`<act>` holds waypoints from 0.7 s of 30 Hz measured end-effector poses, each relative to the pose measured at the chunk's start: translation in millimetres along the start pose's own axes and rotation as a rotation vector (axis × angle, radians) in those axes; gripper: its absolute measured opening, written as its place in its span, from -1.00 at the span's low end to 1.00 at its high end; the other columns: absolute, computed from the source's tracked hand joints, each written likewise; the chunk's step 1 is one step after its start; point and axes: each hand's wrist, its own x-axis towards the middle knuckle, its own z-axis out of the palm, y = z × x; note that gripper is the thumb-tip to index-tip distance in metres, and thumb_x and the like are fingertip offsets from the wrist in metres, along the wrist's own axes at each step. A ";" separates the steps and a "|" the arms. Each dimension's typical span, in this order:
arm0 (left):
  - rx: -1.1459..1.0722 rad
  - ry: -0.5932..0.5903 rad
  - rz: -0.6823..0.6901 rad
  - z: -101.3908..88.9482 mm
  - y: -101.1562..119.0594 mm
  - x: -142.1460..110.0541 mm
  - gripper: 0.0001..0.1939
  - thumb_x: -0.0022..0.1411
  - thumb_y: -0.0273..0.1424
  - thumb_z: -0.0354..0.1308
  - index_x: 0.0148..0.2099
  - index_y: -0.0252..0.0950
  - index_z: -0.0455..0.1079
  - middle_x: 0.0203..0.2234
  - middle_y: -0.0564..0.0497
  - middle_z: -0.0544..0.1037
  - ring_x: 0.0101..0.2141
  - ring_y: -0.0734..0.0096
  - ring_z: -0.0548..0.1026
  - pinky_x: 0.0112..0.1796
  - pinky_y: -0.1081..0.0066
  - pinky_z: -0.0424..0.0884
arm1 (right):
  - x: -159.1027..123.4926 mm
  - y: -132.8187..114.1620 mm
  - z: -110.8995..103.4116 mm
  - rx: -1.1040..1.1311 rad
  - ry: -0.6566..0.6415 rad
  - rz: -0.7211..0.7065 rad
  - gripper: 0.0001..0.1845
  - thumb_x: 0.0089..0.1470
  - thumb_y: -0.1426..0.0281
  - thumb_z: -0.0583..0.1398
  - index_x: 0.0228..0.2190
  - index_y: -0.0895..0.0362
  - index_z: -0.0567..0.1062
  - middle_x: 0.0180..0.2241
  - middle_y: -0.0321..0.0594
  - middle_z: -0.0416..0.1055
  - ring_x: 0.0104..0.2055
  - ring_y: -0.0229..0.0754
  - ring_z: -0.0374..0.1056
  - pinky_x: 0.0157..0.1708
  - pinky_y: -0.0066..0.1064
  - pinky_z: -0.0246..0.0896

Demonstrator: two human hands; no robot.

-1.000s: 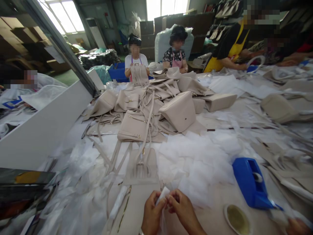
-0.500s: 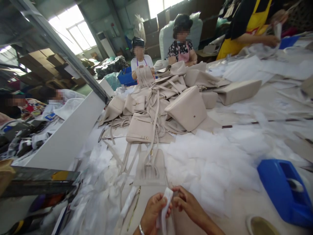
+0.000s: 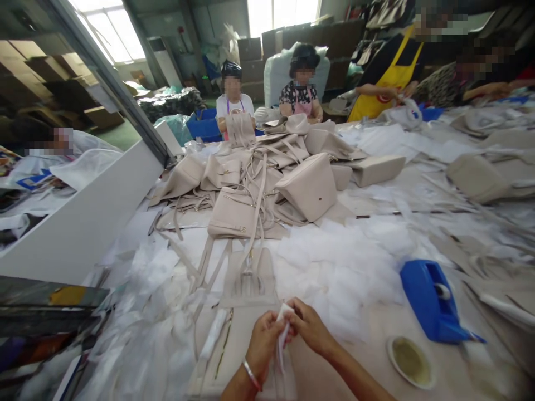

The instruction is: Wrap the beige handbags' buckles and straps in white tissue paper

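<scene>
My left hand (image 3: pixel 264 341) and my right hand (image 3: pixel 308 325) meet low in the middle of the view, both pinched on a small white strip of tissue or foam (image 3: pixel 282 328) that hangs between them. A bangle sits on my left wrist. Just beyond my hands lies a beige bag part with straps (image 3: pixel 249 277), flat on the table. Further back rises a heap of beige handbags (image 3: pixel 267 178).
A blue tape dispenser (image 3: pixel 431 301) and a round tape roll (image 3: pixel 410 361) lie to the right. White tissue paper (image 3: pixel 343 262) covers the table. A white board (image 3: pixel 83 214) slants along the left. Several other people work at the far side and right edge.
The view swung left and back again. My hands have come closer together, and the white strip that stood up from my left hand is now pinched between both.
</scene>
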 end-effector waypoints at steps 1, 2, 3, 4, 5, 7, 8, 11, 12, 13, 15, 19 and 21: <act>-0.084 -0.032 -0.064 -3.3 1.1 0.0 -0.71 0.11 -0.24 0.20 -0.31 -0.41 0.39 -0.52 -0.05 0.51 -0.56 0.52 0.36 -0.52 0.53 0.21 | -2.9 2.4 1.2 0.113 -0.011 -0.016 -0.71 0.14 0.15 0.02 -0.35 0.12 0.32 -0.54 -0.36 0.29 -0.51 -0.29 0.24 -0.51 -0.48 0.13; -0.152 -0.059 -0.116 -6.9 2.0 0.2 -0.72 0.10 -0.26 0.21 -0.32 -0.43 0.39 -0.54 -0.06 0.51 -0.58 0.55 0.35 -0.55 0.54 0.20 | -5.7 4.9 2.4 0.214 -0.011 -0.034 -0.69 0.14 0.13 0.03 -0.30 0.13 0.34 -0.53 -0.36 0.29 -0.49 -0.29 0.23 -0.49 -0.48 0.15; -0.204 -0.081 -0.157 -10.6 2.5 0.5 -0.72 0.09 -0.27 0.22 -0.34 -0.45 0.40 -0.56 -0.07 0.50 -0.60 0.56 0.34 -0.56 0.55 0.20 | -8.0 7.5 3.3 0.287 -0.005 -0.050 -0.66 0.12 0.12 0.06 -0.27 0.14 0.35 -0.53 -0.37 0.28 -0.48 -0.29 0.22 -0.48 -0.47 0.16; -0.240 -0.098 -0.189 -14.2 2.6 1.0 -0.72 0.08 -0.28 0.23 -0.35 -0.47 0.41 -0.57 -0.07 0.49 -0.61 0.57 0.34 -0.57 0.56 0.21 | -9.9 10.0 4.0 0.325 -0.005 -0.057 -0.65 0.10 0.11 0.09 -0.24 0.14 0.37 -0.53 -0.37 0.27 -0.48 -0.29 0.21 -0.46 -0.46 0.16; -0.261 -0.112 -0.213 -17.4 2.5 1.6 -0.71 0.07 -0.29 0.24 -0.36 -0.48 0.41 -0.57 -0.08 0.48 -0.62 0.57 0.34 -0.57 0.56 0.22 | -11.4 12.3 4.4 0.350 -0.020 -0.054 -0.63 0.08 0.12 0.12 -0.22 0.15 0.38 -0.52 -0.37 0.28 -0.47 -0.29 0.21 -0.46 -0.46 0.16; -0.276 -0.120 -0.222 -21.9 1.5 3.1 -0.71 0.08 -0.28 0.23 -0.35 -0.49 0.42 -0.55 -0.09 0.48 -0.61 0.57 0.36 -0.56 0.56 0.26 | -13.6 15.8 5.0 0.382 -0.068 -0.019 -0.59 0.04 0.12 0.16 -0.16 0.14 0.39 -0.47 -0.34 0.32 -0.46 -0.29 0.23 -0.45 -0.45 0.18; -0.283 -0.120 -0.218 -22.9 0.9 3.7 -0.71 0.08 -0.29 0.23 -0.34 -0.49 0.42 -0.53 -0.09 0.49 -0.60 0.57 0.37 -0.55 0.56 0.28 | -14.6 16.8 5.5 0.396 -0.078 0.022 -0.55 0.03 0.11 0.16 -0.12 0.13 0.38 -0.45 -0.33 0.34 -0.47 -0.30 0.24 -0.46 -0.45 0.19; -0.284 -0.104 -0.187 -20.1 -0.2 2.9 -0.74 0.07 -0.31 0.24 -0.35 -0.47 0.41 -0.51 -0.10 0.51 -0.59 0.54 0.39 -0.56 0.55 0.28 | -16.2 15.9 9.8 0.417 -0.007 0.144 -0.50 0.03 0.09 0.15 -0.06 0.11 0.35 -0.49 -0.34 0.34 -0.51 -0.29 0.26 -0.50 -0.46 0.21; -0.279 -0.093 -0.172 -18.1 0.2 1.1 -0.74 0.06 -0.31 0.25 -0.35 -0.46 0.41 -0.52 -0.10 0.52 -0.59 0.53 0.39 -0.56 0.54 0.28 | -15.9 14.4 11.7 0.420 0.024 0.159 -0.52 0.03 0.08 0.15 -0.09 0.11 0.37 -0.52 -0.36 0.33 -0.52 -0.29 0.26 -0.52 -0.45 0.21; -0.277 -0.086 -0.157 -16.2 1.1 -1.7 -0.73 0.07 -0.28 0.24 -0.33 -0.44 0.41 -0.52 -0.09 0.52 -0.59 0.51 0.40 -0.55 0.53 0.29 | -15.2 12.7 13.3 0.423 0.043 0.157 -0.54 0.01 0.08 0.16 -0.14 0.12 0.39 -0.53 -0.36 0.32 -0.54 -0.28 0.26 -0.54 -0.45 0.21; -0.301 -0.104 -0.155 -13.8 4.0 -9.9 -0.65 0.13 -0.18 0.17 -0.25 -0.43 0.42 -0.49 -0.10 0.54 -0.55 0.44 0.43 -0.50 0.47 0.33 | -12.9 9.4 14.9 0.420 0.066 0.126 -0.62 -0.02 0.10 0.19 -0.27 0.14 0.43 -0.54 -0.35 0.32 -0.56 -0.27 0.26 -0.56 -0.44 0.21; -0.418 -0.154 -0.265 -18.1 7.5 -29.0 -0.52 0.19 -0.08 0.05 -0.17 -0.45 0.44 -0.40 -0.18 0.56 -0.39 0.29 0.50 -0.36 0.38 0.39 | -13.2 10.4 17.7 0.383 0.189 0.106 -0.66 -0.04 0.12 0.21 -0.35 0.14 0.46 -0.53 -0.35 0.35 -0.53 -0.28 0.26 -0.54 -0.47 0.20; -0.438 -0.112 -0.275 -22.0 5.1 -34.3 -0.56 0.18 -0.12 0.09 -0.16 -0.45 0.44 -0.41 -0.18 0.56 -0.37 0.27 0.50 -0.34 0.37 0.39 | -19.7 14.6 25.1 0.417 0.238 0.149 -0.57 -0.03 0.07 0.18 -0.23 0.12 0.44 -0.43 -0.30 0.42 -0.45 -0.22 0.33 -0.45 -0.43 0.27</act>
